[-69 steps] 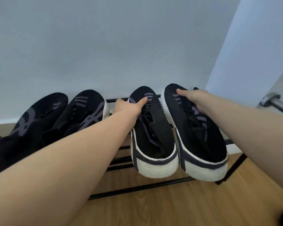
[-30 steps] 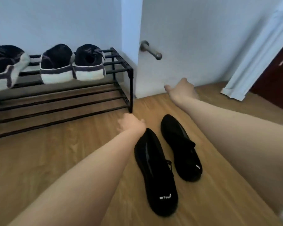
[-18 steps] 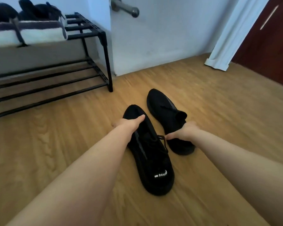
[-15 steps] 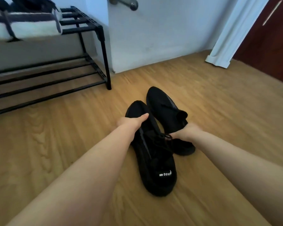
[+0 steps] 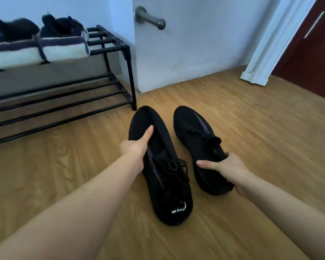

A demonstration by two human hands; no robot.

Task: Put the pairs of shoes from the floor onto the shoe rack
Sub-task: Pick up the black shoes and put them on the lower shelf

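shoe rack [image 5: 109,47] cut off at left edge; sneakers on top [image 5: 62,44] blurred (count unclear). left hand [image 5: 134,145] fingers hidden behind shoe [image 5: 158,156]. door [image 5: 317,44] cropped right.

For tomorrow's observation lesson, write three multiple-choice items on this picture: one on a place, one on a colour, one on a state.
1. Where do the white-soled shoes sit?
A. On the top shelf of the shoe rack
B. On its bottom shelf
C. On the floor

2. What colour is the pair in front of the person?
A. White
B. Red
C. Black

3. What are the hands doing?
A. Both hang free
B. Each grips one shoe
C. Both grip the same shoe

Answers:
1 A: they rest on the upper bars, and the lower bars are bare.
2 C: the left shoe and the right shoe are black all over.
3 B: the left hand clasps the left shoe's side, and the right hand holds the right shoe's heel end.
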